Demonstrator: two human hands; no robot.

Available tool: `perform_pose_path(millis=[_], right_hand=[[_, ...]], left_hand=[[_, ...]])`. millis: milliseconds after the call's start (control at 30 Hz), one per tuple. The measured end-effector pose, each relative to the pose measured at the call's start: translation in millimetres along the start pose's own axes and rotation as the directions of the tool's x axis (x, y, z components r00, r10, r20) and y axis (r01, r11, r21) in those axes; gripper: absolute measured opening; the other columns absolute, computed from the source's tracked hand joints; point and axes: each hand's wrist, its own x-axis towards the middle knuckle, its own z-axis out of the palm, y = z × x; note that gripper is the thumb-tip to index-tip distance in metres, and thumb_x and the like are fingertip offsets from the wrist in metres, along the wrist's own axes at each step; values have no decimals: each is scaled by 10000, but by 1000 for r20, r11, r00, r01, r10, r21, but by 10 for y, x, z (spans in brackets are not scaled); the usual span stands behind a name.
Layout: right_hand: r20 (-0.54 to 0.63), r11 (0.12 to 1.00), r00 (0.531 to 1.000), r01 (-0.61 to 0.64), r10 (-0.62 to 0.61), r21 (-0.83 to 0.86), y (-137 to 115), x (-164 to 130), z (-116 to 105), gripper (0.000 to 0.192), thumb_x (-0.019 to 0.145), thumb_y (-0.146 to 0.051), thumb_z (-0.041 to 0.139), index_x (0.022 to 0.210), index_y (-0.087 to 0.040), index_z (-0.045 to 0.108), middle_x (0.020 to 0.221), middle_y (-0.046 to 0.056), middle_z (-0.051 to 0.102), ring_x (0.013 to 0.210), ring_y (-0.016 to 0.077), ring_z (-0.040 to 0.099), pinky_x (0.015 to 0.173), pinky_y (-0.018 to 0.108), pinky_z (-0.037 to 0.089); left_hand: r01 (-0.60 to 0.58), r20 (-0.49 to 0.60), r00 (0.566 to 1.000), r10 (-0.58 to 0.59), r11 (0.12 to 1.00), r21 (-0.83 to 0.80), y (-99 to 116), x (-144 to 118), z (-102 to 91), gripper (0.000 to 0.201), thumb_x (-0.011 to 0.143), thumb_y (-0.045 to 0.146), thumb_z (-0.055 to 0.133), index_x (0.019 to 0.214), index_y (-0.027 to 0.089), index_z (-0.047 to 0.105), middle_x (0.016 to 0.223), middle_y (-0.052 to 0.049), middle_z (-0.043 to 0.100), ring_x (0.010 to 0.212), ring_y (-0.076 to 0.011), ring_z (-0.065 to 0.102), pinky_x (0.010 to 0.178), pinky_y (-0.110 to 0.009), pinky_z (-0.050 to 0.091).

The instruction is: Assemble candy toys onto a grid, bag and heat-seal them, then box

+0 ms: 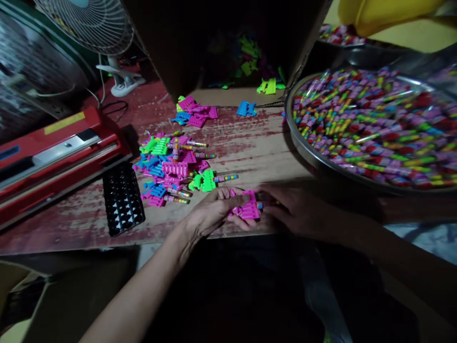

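Biggest thing here is the worn wooden table (250,147), with a huge metal tray (303,147) at about 2 o'clock heaped with colourful wrapped candy sticks (374,124). Over at 9 o'clock there's a red sealer machine (53,152), and just beside it a black studded tray (123,197). A white fan (96,24) sits up at 11 o'clock, and an open cardboard box (214,43) at 12.

Dead centre is a messy pile of plastic toy pieces (171,169) in pink, green and blue, some with candy sticks poking out toward 3 o'clock.

Down at 6 o'clock, at the table's near edge, the left hand (210,214) is loosely curled, thumb and fingers pinching a pink toy piece (246,206). The piece lies flat-ish, long axis running roughly 9 to 3. The right hand (296,209) is mostly closed, fingertips pinched on a candy stick (262,205) at the piece's right end, stick pointing toward 9 o'clock into it.
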Motion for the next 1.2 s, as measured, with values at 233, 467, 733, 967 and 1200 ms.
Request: perform_pose_path(millis=[233,467,733,967,1200], right_hand=[[5,1000,1000,-19,19,-6,-96,-144,114,363,941,-232,469,1271,-84,447,1045,139,686,912,238,685,754,315,540],[24,995,995,99,-99,9,-79,-205,152,555,907,-93,471,1436,-139,312,1191,119,657,988,195,672,785,267,534],[-36,994,994,105,-105,9,-101,-222,211,498,894,-80,465,1385,-69,381,1148,153,668,1004,194,663,820,276,534],[22,995,1000,19,-22,102,-144,-251,205,481,952,-179,437,1422,-138,341,1271,140,614,1097,207,638,871,306,539],[-9,983,1000,1,1,185,-138,-246,275,458,958,-168,345,1416,-174,343,1111,123,687,935,198,702,749,283,581]], left_hand=[[100,-65,993,-100,995,1,2,-73,70,364,706,365,783,879,62,678,661,-77,697,543,-153,669,526,-216,560],[78,20,997,-79,997,17,-22,-22,48,271,722,317,767,791,71,676,648,-58,692,506,-135,653,503,-215,564],[114,2,993,-114,993,12,-9,-58,49,248,721,297,764,783,76,671,652,-70,701,549,-165,679,554,-257,590],[121,4,993,-121,991,64,-9,-86,79,311,740,349,753,851,64,702,679,-82,710,557,-158,677,548,-244,579],[139,52,989,-141,989,48,-46,-41,93,427,606,444,814,767,63,709,581,-80,671,472,-168,638,503,-274,557]])
